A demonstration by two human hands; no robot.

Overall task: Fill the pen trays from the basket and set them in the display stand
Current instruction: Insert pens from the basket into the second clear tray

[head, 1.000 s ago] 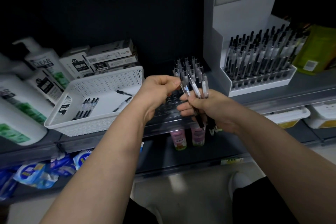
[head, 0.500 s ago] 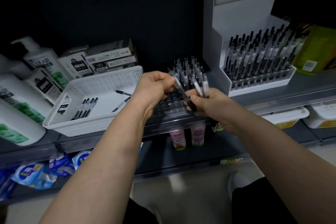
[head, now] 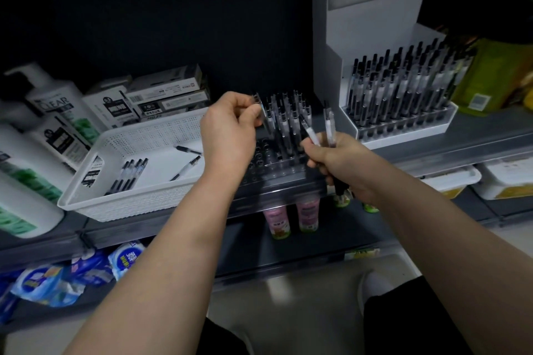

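Gripping pens [head: 329, 130], both hands [head: 227, 135] [head: 340, 164] (tray [head: 274, 171] half-filled)

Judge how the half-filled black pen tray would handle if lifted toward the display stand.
Probably stiff: the pen tray looks like moulded plastic. Likely back-heavy, since the standing pens fill only its rear rows while the front holes are empty. If it is tilted, those pens may slide out, as they seem merely slotted upright into the holes.

One basket [head: 138, 135] holds six pens [head: 127, 176] (four together, two loose); one display stand [head: 372, 17]; two pink bottles [head: 278, 222].
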